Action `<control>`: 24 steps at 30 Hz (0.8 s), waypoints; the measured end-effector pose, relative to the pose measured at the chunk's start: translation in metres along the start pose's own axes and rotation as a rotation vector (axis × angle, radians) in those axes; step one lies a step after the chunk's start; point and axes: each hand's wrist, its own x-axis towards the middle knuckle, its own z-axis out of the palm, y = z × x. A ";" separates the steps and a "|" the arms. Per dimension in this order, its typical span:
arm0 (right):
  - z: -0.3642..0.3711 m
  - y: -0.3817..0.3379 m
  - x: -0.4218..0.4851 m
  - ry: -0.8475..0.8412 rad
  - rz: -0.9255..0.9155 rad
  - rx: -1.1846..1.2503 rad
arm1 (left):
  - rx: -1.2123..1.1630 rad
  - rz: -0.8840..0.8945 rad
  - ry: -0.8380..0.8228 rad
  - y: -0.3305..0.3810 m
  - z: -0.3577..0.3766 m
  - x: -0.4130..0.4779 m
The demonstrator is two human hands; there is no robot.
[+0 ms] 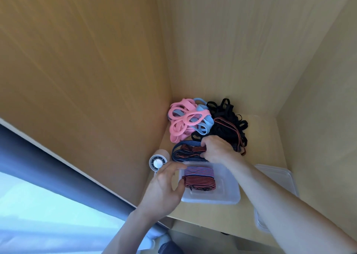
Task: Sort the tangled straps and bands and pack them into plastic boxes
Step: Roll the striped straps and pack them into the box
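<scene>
- Where pale wooden walls (pixel 87 70) close it in on the left, back and right, the desk (pixel 222 213) carries everything, most of it crowded toward its far left corner.
- A second clear plastic container (pixel 278 176) lies along the desk's right edge; I cannot tell whether it is a box or a lid.
- A clear plastic box (pixel 229 192) sits open near the front left corner.
- A tangle of black straps (pixel 226 114) is heaped against the back edge, with one red-edged strap (pixel 229 126) draped across it.
- Pink bands (pixel 179 118) are piled right in the far left corner, touching the light blue bands (pixel 204 126) between them and the black heap.
- Loose striped straps (pixel 185 153), blue and red, lie between that pile and the box.
- Folded striped straps (pixel 199 178) lie inside the box, against its left wall.
- The right hand (pixel 218 149) reaches over the box, its fingers curled into the loose striped straps, gripping them.
- The left hand (pixel 164 186) is at the box's left corner, thumb against the folded bundle, fingers arched over the rim; whether it grips anything I cannot tell.
- A small white round device (pixel 157 163) stands at the left edge, just beside the box.
</scene>
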 end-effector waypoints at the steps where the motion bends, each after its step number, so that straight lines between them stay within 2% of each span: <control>1: 0.003 -0.005 0.005 -0.028 0.012 -0.053 | -0.011 -0.015 0.020 0.001 -0.003 -0.002; 5: 0.012 -0.015 0.021 -0.074 0.084 -0.218 | -0.040 -0.070 0.050 0.004 -0.015 -0.006; 8: 0.013 -0.018 0.026 -0.068 0.107 -0.222 | -0.074 -0.112 0.050 0.001 -0.022 -0.009; 14: 0.013 -0.004 0.016 -0.071 0.153 0.081 | -0.140 -0.139 0.023 -0.005 -0.017 -0.003; 18: 0.006 0.005 0.008 0.037 0.149 0.221 | -0.184 -0.150 0.006 -0.002 -0.012 0.008; 20: 0.001 0.008 0.006 0.099 0.138 0.301 | -0.214 -0.156 0.001 0.001 -0.012 0.014; 24: -0.017 0.013 0.002 0.103 0.058 0.434 | -0.259 -0.198 0.020 0.005 -0.012 0.032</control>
